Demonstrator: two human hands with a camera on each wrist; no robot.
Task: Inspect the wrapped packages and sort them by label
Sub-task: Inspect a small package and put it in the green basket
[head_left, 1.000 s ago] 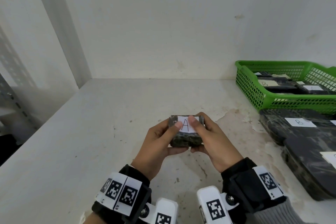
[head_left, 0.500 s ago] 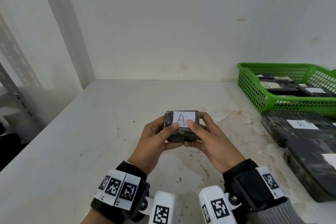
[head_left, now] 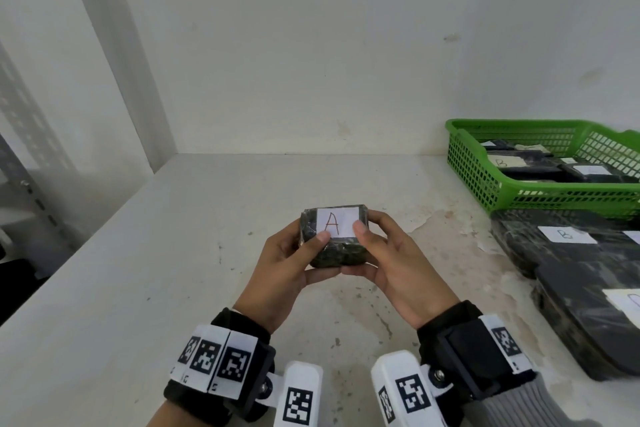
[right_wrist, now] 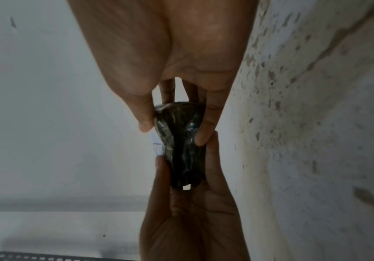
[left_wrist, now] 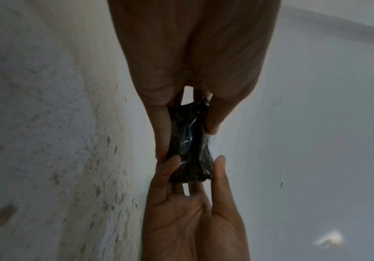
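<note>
Head view: small wrapped package, label "A" facing up, was pinched between left hand and right hand above the shelf. Inspection apparently done; placing remained. Green basket held several dark packages, one readable "B"; two more lay loose beside it.

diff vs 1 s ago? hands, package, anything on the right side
The small package was tipped up slightly, so its A label faces the head camera more squarely; the thumbs slid down off the letter to the label's lower edge. Nothing taken or released: left hand and right hand still grip it together. Green basket and the B-labelled packages unchanged.
</note>
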